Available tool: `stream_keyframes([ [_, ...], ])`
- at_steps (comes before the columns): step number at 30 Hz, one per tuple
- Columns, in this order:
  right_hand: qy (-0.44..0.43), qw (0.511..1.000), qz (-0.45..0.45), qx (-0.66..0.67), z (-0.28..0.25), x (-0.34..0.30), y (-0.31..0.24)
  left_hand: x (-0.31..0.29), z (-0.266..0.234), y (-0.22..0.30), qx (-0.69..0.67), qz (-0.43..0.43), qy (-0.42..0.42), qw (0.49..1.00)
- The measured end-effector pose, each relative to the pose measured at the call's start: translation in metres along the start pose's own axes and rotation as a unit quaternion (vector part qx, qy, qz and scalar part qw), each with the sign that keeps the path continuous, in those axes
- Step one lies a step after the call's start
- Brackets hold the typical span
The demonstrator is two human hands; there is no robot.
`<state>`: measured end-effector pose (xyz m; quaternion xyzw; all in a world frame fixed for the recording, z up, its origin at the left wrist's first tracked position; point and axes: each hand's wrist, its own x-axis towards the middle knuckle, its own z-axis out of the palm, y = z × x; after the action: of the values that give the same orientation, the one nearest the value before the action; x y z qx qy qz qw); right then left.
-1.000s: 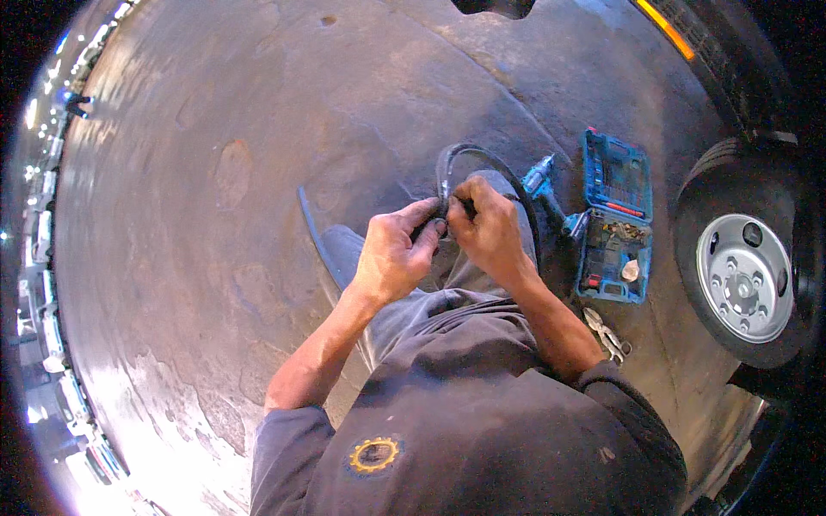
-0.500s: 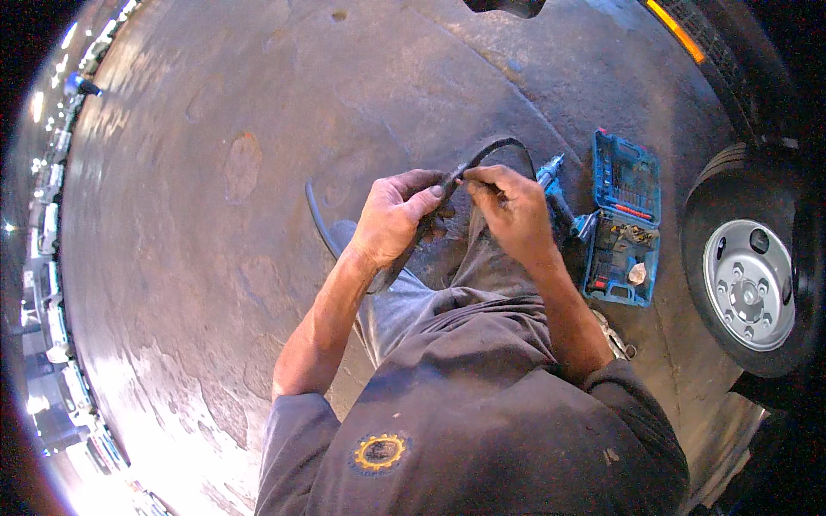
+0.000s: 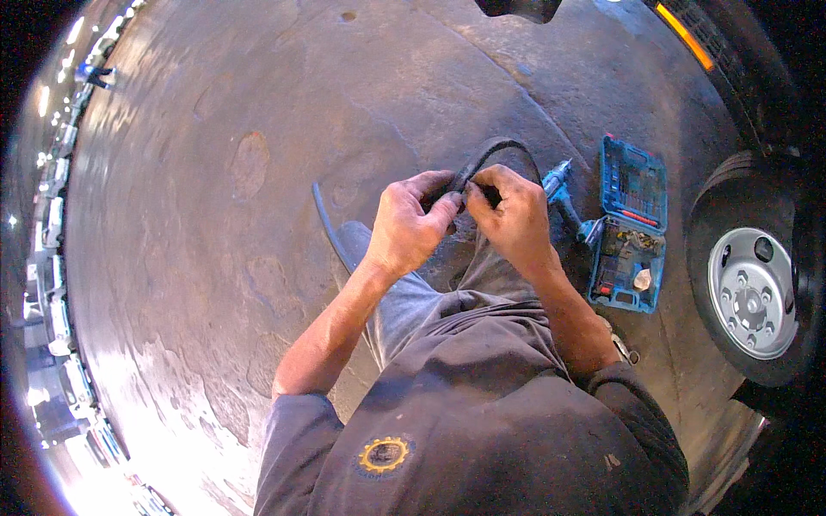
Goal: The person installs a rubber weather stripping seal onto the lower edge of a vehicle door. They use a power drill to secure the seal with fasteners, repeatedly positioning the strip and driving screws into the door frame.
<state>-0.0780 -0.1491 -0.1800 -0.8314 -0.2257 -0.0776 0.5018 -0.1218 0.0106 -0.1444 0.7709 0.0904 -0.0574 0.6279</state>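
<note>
A long, dark, flexible strip (image 3: 496,146), rubber-like in look, loops up and over in front of me. My left hand (image 3: 411,222) is closed on it, with thumb and fingers pinching its edge. Right beside, my right hand (image 3: 514,217) pinches the same strip, fingertips almost touching the left thumb. What lies exactly between the fingertips is hidden. Another dark strip length curves along the outside of my left leg; my left hand and forearm hide whether it joins the held part.
A blue power drill (image 3: 561,193) lies on the floor right of my hands. Beside it an opened blue tool case (image 3: 632,217) holds bits and small parts. A truck wheel (image 3: 748,292) stands at the right. Metal tool handles (image 3: 626,348) show by my right elbow. A distant person (image 3: 95,75) is at upper left.
My left hand has slid up along the strip toward my right hand, and the two are closer together. My right hand's fingers have curled in more. The view has shifted slightly.
</note>
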Motion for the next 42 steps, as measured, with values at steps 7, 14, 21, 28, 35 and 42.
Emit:
stream_keyframes([
  [7,0.032,0.998,-0.043,-0.024,0.007,-0.008,0.003,-0.002,0.012,-0.018,0.068,0.075,0.022,0.995],
  [14,0.043,0.997,-0.051,-0.033,0.010,-0.016,0.010,0.010,0.003,-0.010,0.071,0.087,-0.042,0.993],
  [21,-0.008,0.975,-0.200,-0.096,-0.035,0.016,0.009,0.020,-0.043,0.005,-0.009,-0.038,-0.169,0.985],
  [28,-0.224,0.962,-0.156,0.034,-0.028,0.053,0.024,0.019,-0.046,0.014,-0.060,-0.019,-0.185,0.981],
  [35,-0.216,0.968,-0.090,0.087,-0.015,0.041,0.019,0.011,-0.036,0.023,-0.011,0.024,-0.155,0.988],
  [42,0.059,0.969,-0.229,-0.070,-0.024,0.032,0.013,0.019,-0.039,0.028,0.037,0.012,-0.130,0.991],
])
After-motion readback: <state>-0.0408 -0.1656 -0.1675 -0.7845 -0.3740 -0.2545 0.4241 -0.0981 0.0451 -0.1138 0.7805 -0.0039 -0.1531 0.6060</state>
